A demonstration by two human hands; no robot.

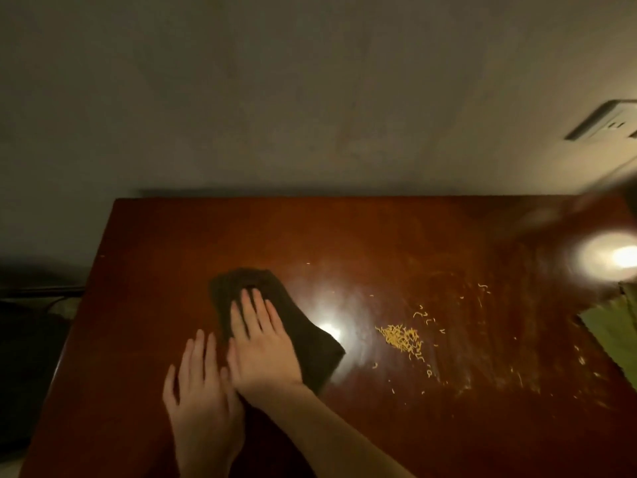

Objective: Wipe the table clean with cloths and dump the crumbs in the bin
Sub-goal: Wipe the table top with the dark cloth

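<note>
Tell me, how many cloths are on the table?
2. A dark cloth lies flat near the table's middle under the right hand. A green cloth sits at the right edge, partly cut off by the picture. Others may lie out of view.

Table: dark reddish-brown wood (165,243), glossy, filling the lower two thirds of the frame, its far edge against the wall.
Dark cloth: (310,336) flat on the wood, centre-left, under the right hand (263,350).
Left hand: (200,398) palm down on bare wood, just left of the cloth.
Crumbs: yellow pile (401,338) right of centre, strays scattered further right.
Green cloth: (617,326) at the right edge.
Glare: bright spots beside the dark cloth and at far right.
</note>
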